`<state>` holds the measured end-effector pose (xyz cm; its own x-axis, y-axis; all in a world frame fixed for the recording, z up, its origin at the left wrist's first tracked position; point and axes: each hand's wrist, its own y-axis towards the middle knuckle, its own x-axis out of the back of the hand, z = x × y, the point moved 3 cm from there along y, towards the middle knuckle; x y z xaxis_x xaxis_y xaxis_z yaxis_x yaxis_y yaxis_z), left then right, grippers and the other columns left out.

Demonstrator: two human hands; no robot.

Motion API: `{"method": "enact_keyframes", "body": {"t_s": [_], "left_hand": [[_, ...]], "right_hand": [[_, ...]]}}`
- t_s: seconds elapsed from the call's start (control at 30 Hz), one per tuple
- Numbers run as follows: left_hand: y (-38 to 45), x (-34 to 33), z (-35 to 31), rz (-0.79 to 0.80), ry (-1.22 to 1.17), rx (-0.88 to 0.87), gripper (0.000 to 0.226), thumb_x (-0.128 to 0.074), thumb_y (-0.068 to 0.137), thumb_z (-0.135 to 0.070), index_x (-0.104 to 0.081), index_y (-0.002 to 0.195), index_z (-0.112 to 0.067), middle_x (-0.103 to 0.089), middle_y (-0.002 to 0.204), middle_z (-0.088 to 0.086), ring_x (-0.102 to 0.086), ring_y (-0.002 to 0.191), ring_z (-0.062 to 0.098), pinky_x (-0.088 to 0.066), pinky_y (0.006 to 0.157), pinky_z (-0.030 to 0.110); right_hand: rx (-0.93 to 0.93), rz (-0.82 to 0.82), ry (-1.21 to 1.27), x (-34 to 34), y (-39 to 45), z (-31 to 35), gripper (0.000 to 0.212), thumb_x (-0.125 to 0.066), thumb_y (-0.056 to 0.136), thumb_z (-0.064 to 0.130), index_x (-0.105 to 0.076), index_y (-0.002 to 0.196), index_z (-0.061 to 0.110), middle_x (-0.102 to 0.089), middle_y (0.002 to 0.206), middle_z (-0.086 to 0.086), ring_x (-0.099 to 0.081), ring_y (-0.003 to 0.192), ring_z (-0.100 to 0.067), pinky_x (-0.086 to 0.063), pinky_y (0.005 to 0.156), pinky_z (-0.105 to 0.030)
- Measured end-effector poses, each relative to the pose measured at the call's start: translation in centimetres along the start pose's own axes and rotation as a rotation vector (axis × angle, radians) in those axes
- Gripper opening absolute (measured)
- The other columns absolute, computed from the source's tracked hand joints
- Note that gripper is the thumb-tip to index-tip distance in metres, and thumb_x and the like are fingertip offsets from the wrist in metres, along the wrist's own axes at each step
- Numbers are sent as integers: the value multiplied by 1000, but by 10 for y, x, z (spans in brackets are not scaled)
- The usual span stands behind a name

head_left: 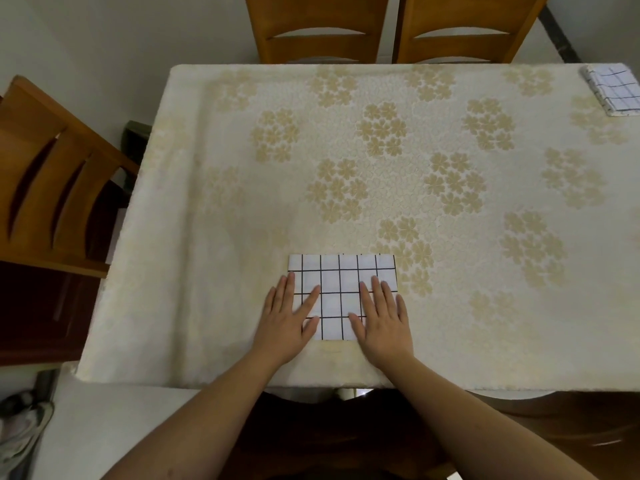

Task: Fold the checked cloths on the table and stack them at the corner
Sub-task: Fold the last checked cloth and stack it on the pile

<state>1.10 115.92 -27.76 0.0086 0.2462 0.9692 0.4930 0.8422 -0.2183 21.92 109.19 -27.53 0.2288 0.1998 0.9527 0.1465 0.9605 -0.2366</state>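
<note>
- My left hand (289,315) and right hand (382,317) lie flat on the folded cloth (341,289).
- Bare tablecloth (381,150) runs from me to the stack (614,90) at the far right corner.
- Chairs (317,29) crowd the far and left edges.

Floral-clothed table (346,133); folded checked cloth (341,271) (near edge), cloth stack (616,91) far-right corner

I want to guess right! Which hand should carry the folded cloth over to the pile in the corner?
Probably the right hand. Both hands lie flat on the folded checked cloth, but the stack of checked cloths sits at the far right corner of the table, so the left hand would have to cross over.
</note>
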Motion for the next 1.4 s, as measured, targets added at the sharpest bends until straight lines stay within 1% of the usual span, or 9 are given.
{"method": "enact_keyframes", "body": {"t_s": [0.23,0.33,0.43,0.53,0.6,0.7,0.83,1.1,1.4], "left_hand": [[9,14,14,56,-57,-9,61,-11,92,-64,5,148,-48,23,158,6,20,146,23,6,118,46],[22,28,15,-22,-80,13,60,-19,95,-53,-24,151,-30,-12,160,9,-6,148,25,-11,119,46],[46,46,6,-168,-117,-61,49,-35,94,-38,-56,130,-15,-51,139,10,-43,132,28,-37,106,44],[75,61,-12,-149,-202,-139,35,-47,93,-27,-61,122,-14,-59,124,7,-53,117,29,-39,97,40],[93,67,-23,-64,-228,-175,34,-50,95,-22,-57,128,-16,-56,125,5,-49,116,27,-36,95,38],[118,73,-29,16,-259,-114,35,-50,97,-25,-55,131,-17,-51,127,7,-45,118,28,-38,96,38],[136,73,-28,72,-331,29,30,-52,96,-31,-61,121,-16,-48,125,11,-45,117,30,-40,97,39],[135,70,-29,110,-360,146,18,-60,91,-37,-68,95,-21,-49,119,8,-51,109,27,-46,92,38],[104,68,3,59,-528,218,13,-61,92,-26,-62,93,-14,-67,93,6,-61,86,25,-50,78,36]], "right_hand": [[-21,36,7,4,-1,-3,68,-5,96,61,12,153,27,23,159,-1,20,147,-19,13,117,-41],[-25,-22,51,10,0,0,68,-16,98,59,-11,155,23,-3,162,-5,2,149,-21,9,117,-40],[-21,-119,114,19,-3,2,59,-34,97,52,-34,148,21,-31,156,-5,-19,146,-23,-5,117,-42],[-13,-231,146,32,-10,10,44,-44,92,44,-58,126,19,-56,132,-3,-48,126,-25,-37,100,-45],[-39,-291,168,40,-16,15,33,-44,89,39,-67,105,20,-65,105,-1,-60,98,-25,-44,77,-38],[-206,-118,469,47,-27,23,23,-46,92,30,-66,91,19,-66,81,0,-61,75,-22,-45,64,-35],[-468,213,764,35,-46,33,23,-48,93,30,-66,85,18,-71,71,0,-64,65,-17,-52,69,-30],[-1066,334,1481,14,-52,37,20,-50,92,17,-64,82,9,-69,78,-10,-53,47,-15,-31,44,-23],[-723,143,1080,45,-31,16,7,-49,89,14,-51,82,12,-71,74,-4,-62,53,-17,-44,52,-27]]}}
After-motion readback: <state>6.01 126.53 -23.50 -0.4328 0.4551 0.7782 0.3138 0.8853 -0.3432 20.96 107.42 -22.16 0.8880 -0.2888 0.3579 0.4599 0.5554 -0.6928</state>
